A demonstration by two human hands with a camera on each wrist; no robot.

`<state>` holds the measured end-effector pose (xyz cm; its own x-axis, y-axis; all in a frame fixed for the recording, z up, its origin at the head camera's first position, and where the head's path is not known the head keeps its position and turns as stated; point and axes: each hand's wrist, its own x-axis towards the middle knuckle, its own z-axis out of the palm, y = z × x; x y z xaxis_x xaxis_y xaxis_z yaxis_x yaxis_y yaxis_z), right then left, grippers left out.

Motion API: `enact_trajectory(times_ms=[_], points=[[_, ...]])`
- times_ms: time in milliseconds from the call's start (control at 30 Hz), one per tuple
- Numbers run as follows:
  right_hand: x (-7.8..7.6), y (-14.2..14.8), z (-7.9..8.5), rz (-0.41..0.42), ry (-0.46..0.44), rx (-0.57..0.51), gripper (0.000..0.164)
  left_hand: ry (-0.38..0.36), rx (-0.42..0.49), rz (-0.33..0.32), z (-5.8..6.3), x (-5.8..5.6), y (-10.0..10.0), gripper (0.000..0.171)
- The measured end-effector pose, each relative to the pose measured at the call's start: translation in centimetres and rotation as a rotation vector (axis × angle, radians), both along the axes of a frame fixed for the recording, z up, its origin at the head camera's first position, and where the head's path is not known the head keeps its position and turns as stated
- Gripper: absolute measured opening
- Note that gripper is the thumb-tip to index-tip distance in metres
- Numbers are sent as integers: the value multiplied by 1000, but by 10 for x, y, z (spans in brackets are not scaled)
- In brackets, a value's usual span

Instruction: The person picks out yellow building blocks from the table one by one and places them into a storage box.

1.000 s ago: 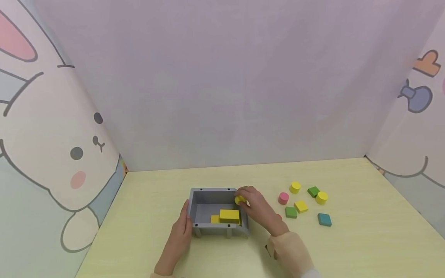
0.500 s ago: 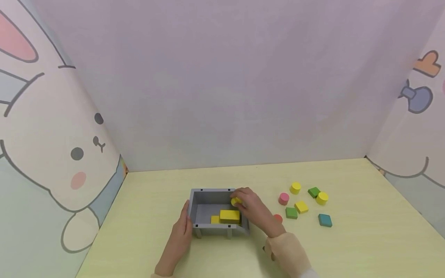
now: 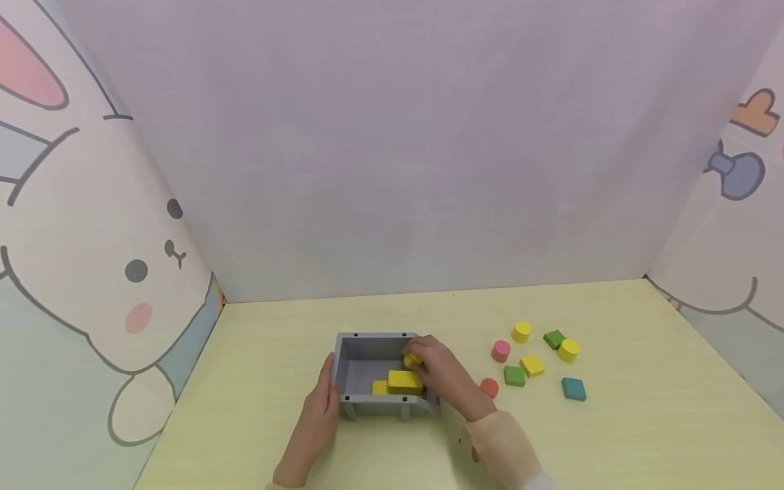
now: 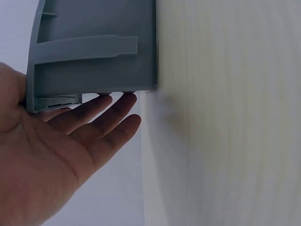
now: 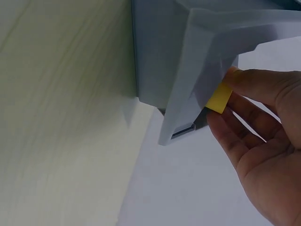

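Note:
A grey plastic bin (image 3: pixel 361 374) stands on the table, its mouth facing up. Inside lie a large yellow rectangular block (image 3: pixel 405 382) and a smaller flat yellow block (image 3: pixel 380 387). My left hand (image 3: pixel 320 401) rests against the bin's left side; in the left wrist view its fairly straight fingers (image 4: pixel 113 117) touch the outer wall. Between thumb and fingers, my right hand (image 3: pixel 446 371) pinches a yellow cylinder block (image 3: pixel 412 360) inside the bin, near its right end. The right wrist view shows part of that block (image 5: pixel 219 98) beyond the bin's sloping edge.
Right of the bin are scattered blocks: a red cylinder (image 3: pixel 488 388), a pink cylinder (image 3: pixel 501 350), two yellow cylinders (image 3: pixel 522 332), a yellow square (image 3: pixel 531 365), two green blocks (image 3: pixel 514 376) and a teal block (image 3: pixel 574 388). A pale curtain (image 3: pixel 429 150) hangs behind the table.
My right hand has moved slightly left and down into the bin with the yellow cylinder block. More of the red cylinder now shows beside the wrist. The left hand stays in place.

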<state>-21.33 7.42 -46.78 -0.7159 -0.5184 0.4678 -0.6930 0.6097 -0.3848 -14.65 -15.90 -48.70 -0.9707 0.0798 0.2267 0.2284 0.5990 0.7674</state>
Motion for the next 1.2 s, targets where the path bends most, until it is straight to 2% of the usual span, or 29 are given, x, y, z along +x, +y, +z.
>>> enact_trajectory(times_ms=[500, 833, 1200], points=[[1, -5, 0, -36, -97, 92, 18, -2, 1, 2, -1, 1, 0, 47], [-2, 0, -1, 49, -109, 89, 17, 3, -1, 6, 2, 1, 1, 46], [-10, 4, -2, 117, -169, 116, 22, 6, 6, 1, 1, 1, 0, 46]])
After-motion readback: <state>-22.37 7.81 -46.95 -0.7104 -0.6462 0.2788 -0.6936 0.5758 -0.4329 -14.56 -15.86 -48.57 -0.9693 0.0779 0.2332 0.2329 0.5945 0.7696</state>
